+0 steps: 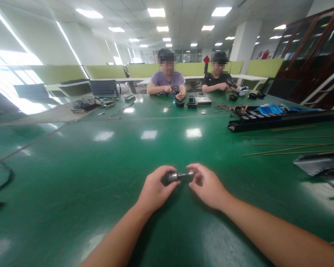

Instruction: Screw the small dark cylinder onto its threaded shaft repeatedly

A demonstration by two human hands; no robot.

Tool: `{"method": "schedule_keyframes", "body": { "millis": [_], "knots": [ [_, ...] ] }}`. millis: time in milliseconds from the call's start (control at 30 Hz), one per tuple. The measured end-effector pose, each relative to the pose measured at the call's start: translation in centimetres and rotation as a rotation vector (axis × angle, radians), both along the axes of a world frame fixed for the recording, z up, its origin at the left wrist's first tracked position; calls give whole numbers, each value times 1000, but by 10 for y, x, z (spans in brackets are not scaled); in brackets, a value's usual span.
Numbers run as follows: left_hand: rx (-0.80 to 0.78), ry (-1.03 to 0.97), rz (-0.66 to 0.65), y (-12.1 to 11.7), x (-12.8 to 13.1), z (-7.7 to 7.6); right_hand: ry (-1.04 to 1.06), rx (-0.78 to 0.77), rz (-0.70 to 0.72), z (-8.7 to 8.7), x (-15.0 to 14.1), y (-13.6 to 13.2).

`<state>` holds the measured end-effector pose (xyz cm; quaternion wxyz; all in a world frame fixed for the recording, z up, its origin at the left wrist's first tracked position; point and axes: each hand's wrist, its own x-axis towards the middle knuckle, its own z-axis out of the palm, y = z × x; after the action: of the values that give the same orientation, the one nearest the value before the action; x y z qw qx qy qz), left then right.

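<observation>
Thin rods (289, 144) — right of metal part (173, 177)

The 1 view looks from the wearer's head over the near side of the green worktop (122, 159), facing forward and down, close above the left hand (155, 188) and right hand (210, 188) and reaching past the worktop's far edge to the ceiling lights (156, 12).

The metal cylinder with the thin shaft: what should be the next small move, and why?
Perhaps close the right hand on the thin shaft: its fingers are at the outer end, but no firm pinch shows, while the left hand holds the metal cylinder.
</observation>
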<state>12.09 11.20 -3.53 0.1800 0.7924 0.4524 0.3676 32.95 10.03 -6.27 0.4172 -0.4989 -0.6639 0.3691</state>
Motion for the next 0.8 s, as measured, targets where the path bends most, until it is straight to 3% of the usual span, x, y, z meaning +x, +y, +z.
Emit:
{"method": "schedule_keyframes", "body": {
  "millis": [400,800],
  "knots": [
    [44,38,-110,-8,6,1,-39,130,57,8,-2,-6],
    [85,69,-128,-10,7,0,-8,59,90,9,-3,-5]
  ]
}}
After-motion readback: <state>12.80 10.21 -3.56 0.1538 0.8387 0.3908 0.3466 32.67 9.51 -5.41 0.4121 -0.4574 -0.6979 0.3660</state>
